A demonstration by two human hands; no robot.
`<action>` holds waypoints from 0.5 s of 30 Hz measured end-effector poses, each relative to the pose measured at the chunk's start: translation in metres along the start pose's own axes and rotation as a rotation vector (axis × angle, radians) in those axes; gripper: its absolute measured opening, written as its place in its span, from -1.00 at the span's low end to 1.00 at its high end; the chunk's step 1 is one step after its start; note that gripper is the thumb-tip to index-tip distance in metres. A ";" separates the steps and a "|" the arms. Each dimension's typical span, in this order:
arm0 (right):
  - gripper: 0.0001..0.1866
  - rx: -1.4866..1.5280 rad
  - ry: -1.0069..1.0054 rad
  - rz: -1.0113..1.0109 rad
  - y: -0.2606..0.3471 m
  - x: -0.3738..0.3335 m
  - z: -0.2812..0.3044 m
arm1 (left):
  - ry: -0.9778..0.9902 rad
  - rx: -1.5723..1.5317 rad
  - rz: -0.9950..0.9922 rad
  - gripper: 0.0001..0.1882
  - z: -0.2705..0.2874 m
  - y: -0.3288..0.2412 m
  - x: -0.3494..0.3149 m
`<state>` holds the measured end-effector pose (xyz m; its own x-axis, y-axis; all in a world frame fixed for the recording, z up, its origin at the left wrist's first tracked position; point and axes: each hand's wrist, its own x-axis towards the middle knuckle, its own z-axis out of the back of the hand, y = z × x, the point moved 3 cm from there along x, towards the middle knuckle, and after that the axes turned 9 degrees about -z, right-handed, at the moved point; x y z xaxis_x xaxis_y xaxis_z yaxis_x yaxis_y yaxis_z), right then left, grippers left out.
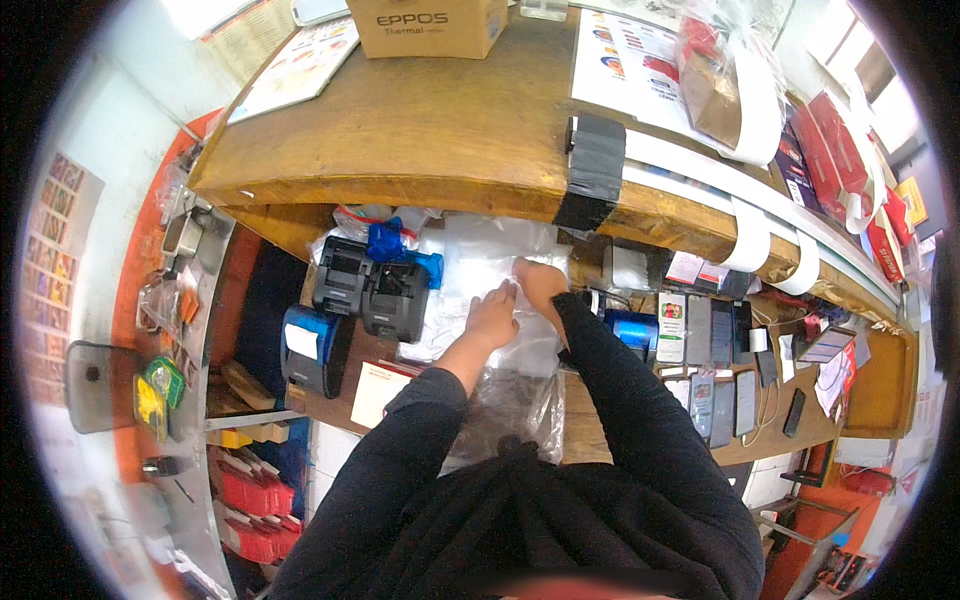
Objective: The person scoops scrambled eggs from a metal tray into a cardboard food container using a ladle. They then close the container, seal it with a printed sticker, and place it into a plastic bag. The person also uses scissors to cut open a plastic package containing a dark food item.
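Note:
A sheet of clear plastic (pixel 510 400), which looks like a large bag or wrap, lies on the lower desktop and hangs over its front edge toward me. My left hand (pixel 493 318) rests flat on it, palm down, with fingers stretched forward. Just beyond and to the right, my right hand (pixel 542 287) is on the plastic too. Its thumb side points left, and the rest of its fingers are hidden, so any grip on the plastic cannot be made out. Under the plastic, bright white glare hides whatever lies there.
Black-and-blue receipt printers (pixel 395 300) stand left of the plastic, with another printer (pixel 315 350) beside them. Several phones (pixel 720 330) and a blue cylinder (pixel 632 333) lie to the right. Above runs a wooden counter (pixel 420 130) bearing a cardboard box (pixel 430 25).

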<state>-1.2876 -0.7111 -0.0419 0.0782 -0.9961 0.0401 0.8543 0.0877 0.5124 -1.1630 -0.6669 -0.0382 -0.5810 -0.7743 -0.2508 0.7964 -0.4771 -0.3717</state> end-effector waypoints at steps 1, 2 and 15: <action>-0.79 0.013 -0.087 0.016 0.006 -0.002 0.010 | 0.000 0.018 0.034 -0.27 0.003 -0.004 0.000; -0.78 0.026 -0.174 0.032 0.012 -0.004 0.019 | 0.042 -0.016 0.069 -0.27 0.007 -0.008 0.003; -0.83 1.137 0.374 -0.061 0.126 -0.118 0.240 | 0.021 -0.944 -0.034 -0.02 0.038 -0.031 -0.056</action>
<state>-1.3121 -0.5837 0.2237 0.3587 -0.9186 -0.1657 -0.0672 -0.2025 0.9770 -1.1483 -0.6243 0.0212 -0.6119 -0.7540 -0.2389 0.3187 0.0414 -0.9470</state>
